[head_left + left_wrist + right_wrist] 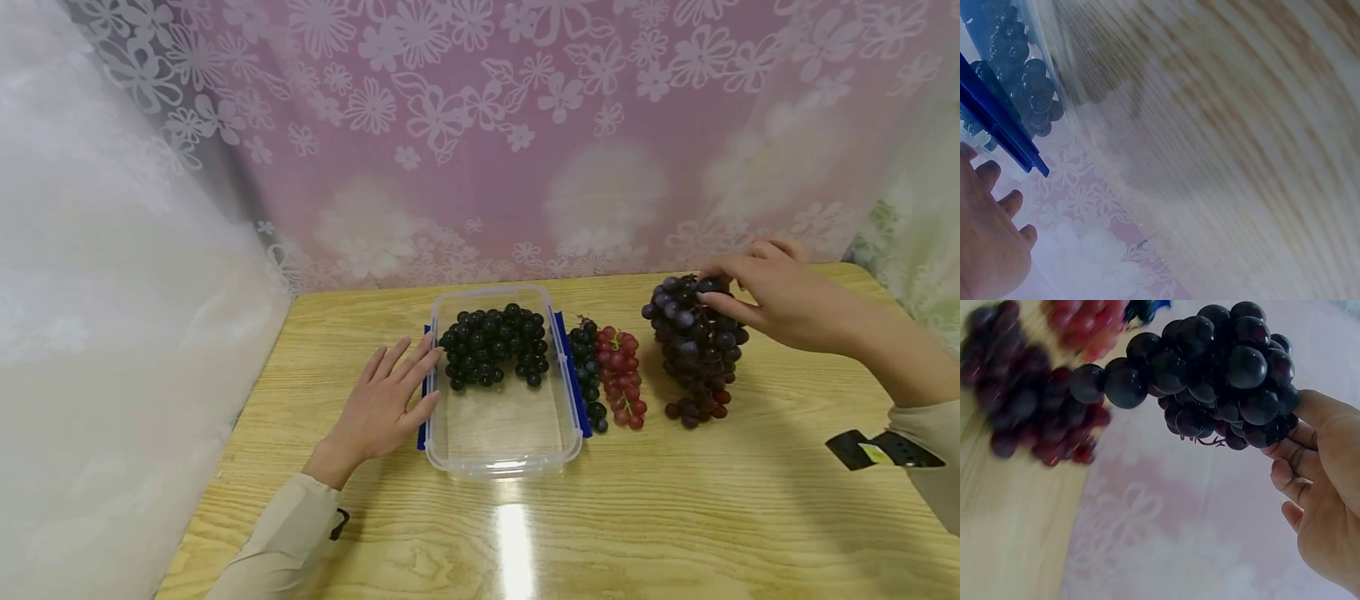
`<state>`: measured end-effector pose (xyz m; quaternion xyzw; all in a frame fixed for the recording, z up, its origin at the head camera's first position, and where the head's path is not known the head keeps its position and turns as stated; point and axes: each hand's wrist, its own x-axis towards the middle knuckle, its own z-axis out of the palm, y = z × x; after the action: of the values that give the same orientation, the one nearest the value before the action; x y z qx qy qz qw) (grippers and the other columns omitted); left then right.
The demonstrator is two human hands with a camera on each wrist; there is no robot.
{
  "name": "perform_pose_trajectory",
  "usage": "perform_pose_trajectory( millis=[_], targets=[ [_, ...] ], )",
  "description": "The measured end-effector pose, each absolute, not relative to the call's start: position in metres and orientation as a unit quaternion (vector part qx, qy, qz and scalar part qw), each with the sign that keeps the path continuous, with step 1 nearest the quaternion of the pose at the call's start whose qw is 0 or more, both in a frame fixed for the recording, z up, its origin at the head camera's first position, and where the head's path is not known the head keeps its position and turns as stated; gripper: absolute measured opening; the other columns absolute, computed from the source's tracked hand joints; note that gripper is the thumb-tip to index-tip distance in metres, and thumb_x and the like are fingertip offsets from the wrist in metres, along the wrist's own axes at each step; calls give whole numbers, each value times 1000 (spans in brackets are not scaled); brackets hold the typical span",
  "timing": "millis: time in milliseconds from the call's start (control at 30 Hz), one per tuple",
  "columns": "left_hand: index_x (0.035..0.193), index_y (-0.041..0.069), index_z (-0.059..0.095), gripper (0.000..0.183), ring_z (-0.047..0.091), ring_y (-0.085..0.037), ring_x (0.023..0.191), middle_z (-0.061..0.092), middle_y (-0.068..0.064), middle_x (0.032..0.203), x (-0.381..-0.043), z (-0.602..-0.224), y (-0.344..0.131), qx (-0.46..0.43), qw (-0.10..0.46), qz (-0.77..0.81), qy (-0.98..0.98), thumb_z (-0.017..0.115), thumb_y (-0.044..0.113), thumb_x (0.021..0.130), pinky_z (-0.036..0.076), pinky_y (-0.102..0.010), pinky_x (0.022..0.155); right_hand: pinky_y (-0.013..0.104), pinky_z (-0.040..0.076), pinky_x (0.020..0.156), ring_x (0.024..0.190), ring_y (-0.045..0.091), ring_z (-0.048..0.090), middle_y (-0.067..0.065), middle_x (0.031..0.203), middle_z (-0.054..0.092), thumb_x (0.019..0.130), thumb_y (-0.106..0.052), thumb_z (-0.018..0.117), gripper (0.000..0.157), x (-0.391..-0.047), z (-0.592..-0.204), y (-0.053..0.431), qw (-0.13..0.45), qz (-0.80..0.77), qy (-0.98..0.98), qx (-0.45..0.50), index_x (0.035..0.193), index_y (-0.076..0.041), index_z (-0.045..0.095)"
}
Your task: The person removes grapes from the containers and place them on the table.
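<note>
My right hand (783,304) pinches the top of a bunch of dark purple grapes (686,333) between thumb and fingers, at the right of the table. In the right wrist view that bunch hangs from my fingertips, above a blurred dark red bunch (1022,400) on the wood. My left hand (382,408) has its fingers extended, fingertips at the left side of a clear plastic container (502,433). Inside the container, toward its far end, lies a bunch of black grapes (491,337). The left wrist view shows the container's blue clip (997,112) beside my fingers.
Right of the container lie a narrow dark bunch (585,375) and a red bunch of grapes (621,379), side by side. The container stands on a wooden table (420,542). A pink floral curtain (480,192) hangs behind it, with pale cloth (135,317) at the left.
</note>
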<state>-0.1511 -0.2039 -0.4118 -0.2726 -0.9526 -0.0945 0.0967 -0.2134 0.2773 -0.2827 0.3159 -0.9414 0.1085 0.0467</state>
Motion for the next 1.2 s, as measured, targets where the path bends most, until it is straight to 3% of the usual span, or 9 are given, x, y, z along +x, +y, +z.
perform_pose_trajectory(
  millis=[167,467,600,800,1067,1200],
  targets=[
    [153,20,26,61,16,-28,143,17,0,158,-151,-412,-204,-271,93,-97,-953,27,52,101,6,-49,115,62,17,96,89,31,47,2,85,60,93,-18,64,28,-216,-293,304,55,82,-953,286,115,-1,62],
    [153,20,26,60,15,-28,143,17,0,158,-151,-412,-204,-268,91,-101,-954,28,51,102,5,-49,115,70,17,93,108,46,43,16,96,63,97,-23,58,30,-222,-311,336,57,71,-966,241,113,2,60],
    [153,20,25,60,15,-28,143,17,0,158,-150,-413,-203,-267,90,-101,-954,30,50,101,6,-49,115,69,20,90,105,43,46,11,93,64,96,-22,60,28,-223,-320,345,52,67,-968,236,112,2,61],
    [153,20,27,60,16,-29,143,18,-1,158,-150,-414,-202,-269,93,-106,-953,30,50,102,6,-50,114,60,28,86,83,32,53,2,86,65,92,-22,65,26,-223,-337,355,65,41,-965,250,108,-1,64],
    [153,19,28,59,18,-30,142,19,-1,158,-150,-414,-203,-267,92,-112,-953,31,49,102,7,-50,114,64,24,89,89,35,54,-3,83,61,93,-25,64,30,-220,-359,357,30,76,-967,241,110,-1,63],
    [153,20,27,59,15,-27,143,19,-1,158,-150,-414,-203,-265,90,-110,-954,30,49,102,7,-50,114,65,22,88,92,37,51,2,88,62,94,-29,63,35,-219,-366,355,18,90,-969,228,113,0,62]
  ],
)
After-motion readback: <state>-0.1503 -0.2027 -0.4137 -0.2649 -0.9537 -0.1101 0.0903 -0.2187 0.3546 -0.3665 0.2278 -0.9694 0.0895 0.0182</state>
